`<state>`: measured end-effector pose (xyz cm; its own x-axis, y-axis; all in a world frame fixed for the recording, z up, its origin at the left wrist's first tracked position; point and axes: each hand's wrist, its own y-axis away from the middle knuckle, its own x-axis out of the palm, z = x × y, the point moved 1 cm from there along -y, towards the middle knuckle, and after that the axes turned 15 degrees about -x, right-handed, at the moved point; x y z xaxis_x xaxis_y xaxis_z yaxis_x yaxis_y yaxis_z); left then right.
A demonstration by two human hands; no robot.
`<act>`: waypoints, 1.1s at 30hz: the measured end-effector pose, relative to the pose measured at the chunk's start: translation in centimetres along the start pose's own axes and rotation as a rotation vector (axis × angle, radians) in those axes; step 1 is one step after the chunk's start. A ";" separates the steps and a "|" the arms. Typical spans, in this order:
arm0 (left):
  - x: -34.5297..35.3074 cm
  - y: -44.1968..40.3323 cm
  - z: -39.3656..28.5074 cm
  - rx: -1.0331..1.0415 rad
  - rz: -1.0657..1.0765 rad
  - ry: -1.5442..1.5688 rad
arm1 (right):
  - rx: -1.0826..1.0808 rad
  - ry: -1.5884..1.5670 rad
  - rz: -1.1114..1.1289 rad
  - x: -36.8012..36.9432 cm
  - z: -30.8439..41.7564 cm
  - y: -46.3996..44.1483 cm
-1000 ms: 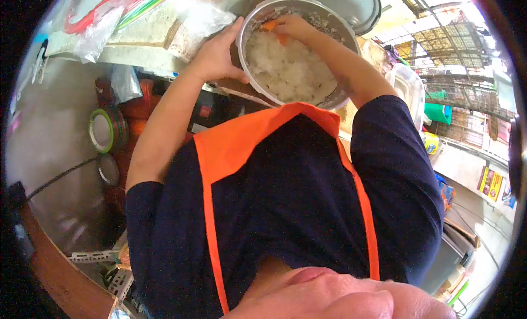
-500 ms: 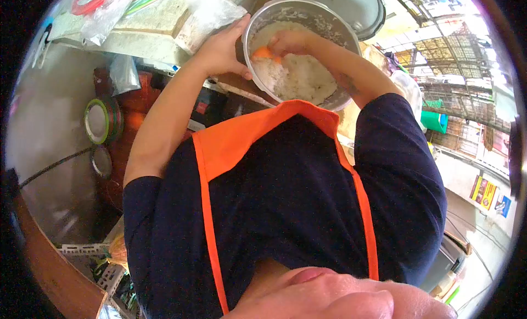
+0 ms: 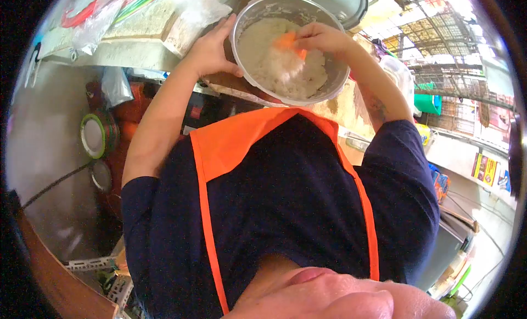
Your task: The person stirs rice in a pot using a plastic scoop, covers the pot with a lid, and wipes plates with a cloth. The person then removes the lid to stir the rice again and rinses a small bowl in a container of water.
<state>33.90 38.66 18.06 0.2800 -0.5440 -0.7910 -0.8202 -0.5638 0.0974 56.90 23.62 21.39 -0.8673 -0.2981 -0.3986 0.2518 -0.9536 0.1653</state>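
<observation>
A round metal pot (image 3: 237,54) holds white cooked rice (image 3: 258,44), some of it stuck along the inner wall. My right hand (image 3: 324,38) reaches over the pot's right side, fingers closed on an orange scoop (image 3: 286,40). The scoop is smeared by motion, so its exact shape is unclear, and blurred rice shows just below it. Against the pot's outer left side rests my left hand (image 3: 211,52), thumb and fingers spread apart.
Behind the pot lies a large round lid (image 3: 343,3). Clear plastic bags (image 3: 197,9) lie on the ledge (image 3: 126,52) at the left. Green-rimmed plates (image 3: 93,136) stand lower left. A wire mesh (image 3: 450,55) and a green container (image 3: 427,102) are at the right.
My right hand has lifted from the rice and moved right with the orange scoop, which now shows more fully. The pot and my left hand appear slightly farther left in view.
</observation>
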 end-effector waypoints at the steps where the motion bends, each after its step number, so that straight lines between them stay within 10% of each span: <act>1: -0.2 0.0 -0.2 -0.047 0.023 -0.009 | -0.029 0.145 -0.158 -0.3 1.3 0.4; 4: -0.4 0.4 -0.5 -0.036 0.003 0.005 | -0.337 0.882 -0.170 1.4 1.1 1.0; 8: -0.5 0.4 -0.4 0.057 -0.010 0.019 | -0.235 1.159 0.156 6.8 -1.2 0.4; 12: -1.4 0.8 -1.0 0.027 0.082 0.040 | -0.138 1.244 -0.171 5.1 4.7 -0.2; 17: -1.6 0.5 -0.8 0.114 0.083 0.056 | 0.081 0.839 0.250 8.4 1.4 -1.8; 24: -0.3 0.1 0.5 0.134 0.022 0.049 | -0.028 1.040 -0.147 4.4 -0.4 -6.2; 29: -0.6 0.3 0.6 0.184 -0.049 0.092 | 0.187 0.846 0.367 8.7 1.9 -4.8; 33: -0.7 0.2 0.3 0.138 0.101 0.073 | 0.051 0.616 -0.032 5.0 6.3 -4.8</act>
<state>33.35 39.12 18.42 0.2244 -0.6401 -0.7348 -0.9053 -0.4160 0.0859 48.62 27.02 24.23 -0.4629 -0.2540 -0.8493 0.1960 -0.9637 0.1814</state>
